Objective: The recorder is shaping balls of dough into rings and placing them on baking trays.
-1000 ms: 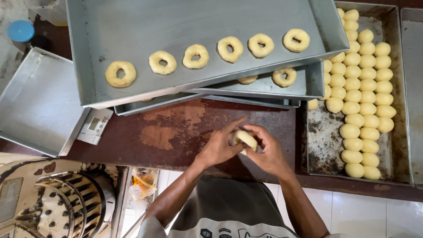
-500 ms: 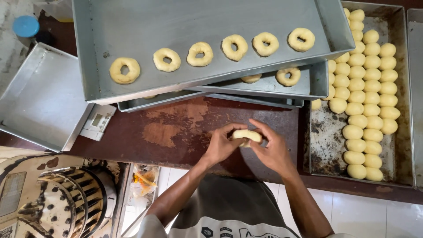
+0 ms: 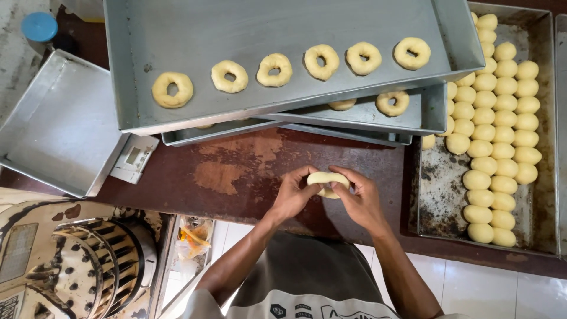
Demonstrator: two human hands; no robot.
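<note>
Both hands held one piece of dough point(image 3: 328, 180) just above the brown table point(image 3: 236, 171). The left hand point(image 3: 292, 195) and the right hand point(image 3: 361, 201) pinched it from each side, thumbs and fingers curled in close. Six dough rings point(image 3: 274, 69) sat in a row on the top tray point(image 3: 266, 29). To do this well, I think the pinch should be soft and even, so the dough kept a round shape like the others.

small white device point(image 3: 134, 158) — grey screen, under tray edge
</note>
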